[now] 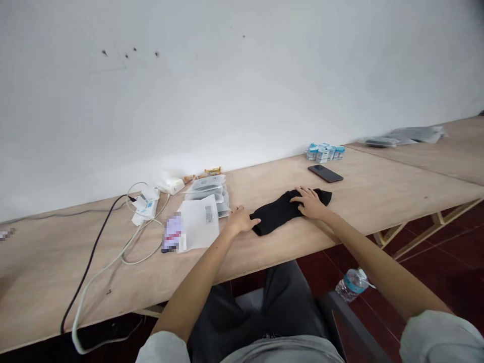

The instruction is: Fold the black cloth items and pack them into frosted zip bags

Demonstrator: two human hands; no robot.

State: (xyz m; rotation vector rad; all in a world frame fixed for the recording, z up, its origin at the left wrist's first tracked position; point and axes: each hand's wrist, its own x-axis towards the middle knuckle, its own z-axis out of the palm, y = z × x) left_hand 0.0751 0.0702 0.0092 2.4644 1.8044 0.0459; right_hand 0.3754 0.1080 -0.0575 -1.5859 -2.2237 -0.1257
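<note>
A black cloth [278, 213] lies stretched across the wooden table, its narrower end pointing right. My left hand [241, 220] rests at the cloth's left end, with the thumb on its edge and the other fingers on the tabletop beside it. Over the right part of the cloth, my right hand [308, 201] lies with its fingers spread, pressing on the fabric. Left of my left hand are a white plastic packet [198, 222] with a printed label and a stack of clear bags [207, 189] holding grey items.
A phone [325, 173] and small blue-white boxes [324, 152] sit behind the cloth. Cables and a white adapter [172, 185] occupy the left of the table [143, 277]. More packets [408, 136] lie far right. A water bottle [352, 285] stands below the table edge.
</note>
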